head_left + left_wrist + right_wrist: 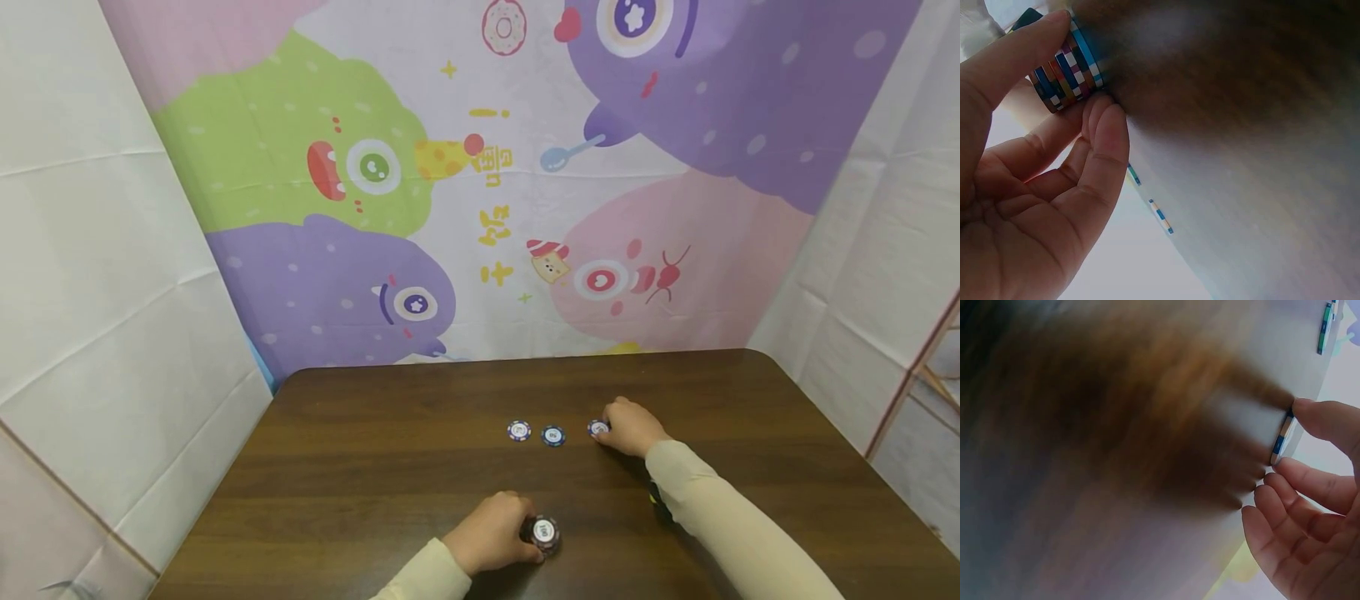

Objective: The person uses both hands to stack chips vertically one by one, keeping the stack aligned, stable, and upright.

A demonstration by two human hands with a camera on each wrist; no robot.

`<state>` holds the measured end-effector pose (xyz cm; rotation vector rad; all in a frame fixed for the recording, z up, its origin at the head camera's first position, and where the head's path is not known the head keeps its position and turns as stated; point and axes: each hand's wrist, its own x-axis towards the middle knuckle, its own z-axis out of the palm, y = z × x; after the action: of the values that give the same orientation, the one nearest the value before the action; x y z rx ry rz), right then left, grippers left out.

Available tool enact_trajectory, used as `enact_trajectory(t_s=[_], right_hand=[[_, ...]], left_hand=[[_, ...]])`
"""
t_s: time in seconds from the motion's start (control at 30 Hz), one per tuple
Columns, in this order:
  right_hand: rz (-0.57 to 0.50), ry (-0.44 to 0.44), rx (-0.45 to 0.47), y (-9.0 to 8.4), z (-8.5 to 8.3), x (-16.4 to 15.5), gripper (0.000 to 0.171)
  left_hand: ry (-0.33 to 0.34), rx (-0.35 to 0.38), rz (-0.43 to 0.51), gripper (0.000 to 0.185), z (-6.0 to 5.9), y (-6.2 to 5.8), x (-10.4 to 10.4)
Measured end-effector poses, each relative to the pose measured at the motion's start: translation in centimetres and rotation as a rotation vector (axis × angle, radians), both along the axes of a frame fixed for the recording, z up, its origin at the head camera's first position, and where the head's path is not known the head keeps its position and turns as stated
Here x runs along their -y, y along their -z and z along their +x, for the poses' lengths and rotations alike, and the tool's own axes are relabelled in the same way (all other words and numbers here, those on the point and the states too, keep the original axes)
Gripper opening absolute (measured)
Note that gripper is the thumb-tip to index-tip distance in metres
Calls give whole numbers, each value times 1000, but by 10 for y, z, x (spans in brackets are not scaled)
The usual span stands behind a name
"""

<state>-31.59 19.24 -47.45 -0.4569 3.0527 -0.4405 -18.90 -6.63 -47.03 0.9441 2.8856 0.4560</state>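
In the head view, the left hand (491, 533) sits at the lower middle of the frame, its fingers curled round a stack of chips (543, 532) that stands upright on the dark wooden surface (360, 467), the stack just to the right of the palm. The right hand (632, 427) lies further up and to the right, fingertips on a single chip (597, 428) lying flat at its left side; this hand is the nearer one to the row. Two more flat chips, a middle chip (552, 435) and a far-left chip (519, 430), continue that row leftward, each apart from its neighbour, with bare surface between the row and the stack and broad room towards the back edge. In the left wrist view, the thumb and fingers (1107, 134) pinch the stack at the upper left of the frame, its striped edges showing, axis upright off the surface. In the right wrist view, at the right edge of the frame, the thumb and fingers (1310, 484) bracket the single chip seen edge-on, touching its rim rather than closed tight; another chip (1325, 328) shows in the upper right corner.
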Motion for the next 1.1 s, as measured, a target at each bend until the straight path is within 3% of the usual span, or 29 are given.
enact_trajectory(t_s=[0.37, 0.67, 0.77, 0.87, 1.1], right_hand=[[-9, -8, -12, 0, 1, -1, 37], [-54, 5, -8, 1, 4, -3, 34], [-64, 1, -12, -2, 6, -3, 26], [-65, -14, -5, -7, 11, -1, 21], [-67, -100, -34, -22, 34, 13, 29]], left_hand=[[0, 0, 4, 34, 0, 0, -1], [3, 2, 6, 34, 0, 0, -1], [4, 0, 5, 33, 0, 0, 0], [3, -2, 3, 32, 0, 1, 0], [-2, 9, 11, 32, 0, -1, -1]])
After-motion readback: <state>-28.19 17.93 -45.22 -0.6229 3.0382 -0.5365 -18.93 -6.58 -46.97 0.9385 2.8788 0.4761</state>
